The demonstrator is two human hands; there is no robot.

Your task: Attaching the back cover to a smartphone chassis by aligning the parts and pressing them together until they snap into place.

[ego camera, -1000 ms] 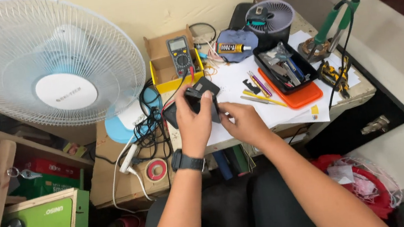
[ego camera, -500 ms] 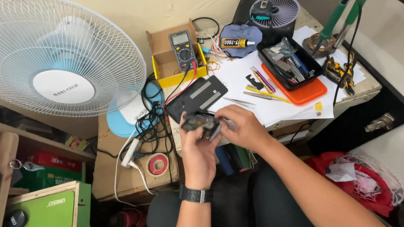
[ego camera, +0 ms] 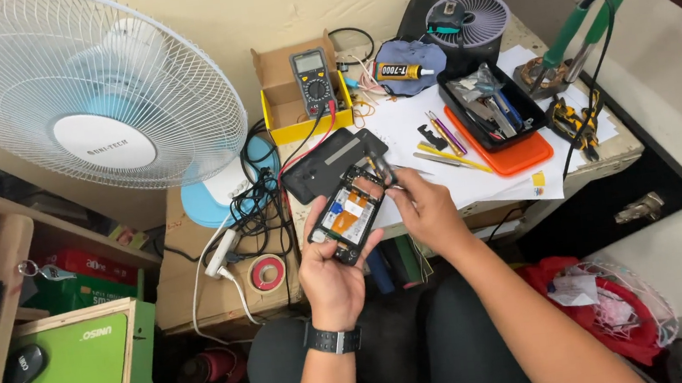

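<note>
Phone (ego camera: 346,214), opened, is resting above the lap in the gripping left hand (ego camera: 331,277); the right hand (ego camera: 425,208) is pinching a tool (ego camera: 380,164) that might slip and be scratching the exposed parts.

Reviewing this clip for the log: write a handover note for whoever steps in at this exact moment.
Left hand grips the opened phone from below, circuit side up. Right hand holds a thin tool at the phone's top edge. The removed black back cover lies on the desk beside the white paper. Done: cover off. Left: the inside work; nothing else looks taken out yet. Spare tools sit in the black tray.
</note>
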